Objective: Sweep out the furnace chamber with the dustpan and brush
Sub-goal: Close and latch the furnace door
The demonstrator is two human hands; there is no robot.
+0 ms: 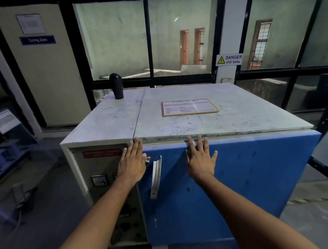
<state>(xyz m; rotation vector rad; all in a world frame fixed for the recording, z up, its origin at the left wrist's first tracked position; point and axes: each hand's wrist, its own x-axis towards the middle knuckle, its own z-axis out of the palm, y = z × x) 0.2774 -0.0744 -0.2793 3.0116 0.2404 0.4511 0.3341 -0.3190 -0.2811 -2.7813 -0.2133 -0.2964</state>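
From the head view, the blue furnace door [232, 178] is shut, so the chamber behind it is hidden; no dustpan or brush shows. Both hands lie flat, fingers spread, holding nothing: left hand [133, 163] at the door's upper left corner, right hand [200, 160] on its top edge. Pushing there, fingers could be pinched in the seam; the metal handle [156, 177] between them stands ungripped.

I see both hands flat, fingers spread, on the furnace's shut blue door [232, 178]: left hand [133, 163] at its left edge, right hand [200, 158] near the top, metal handle [156, 177] between them.
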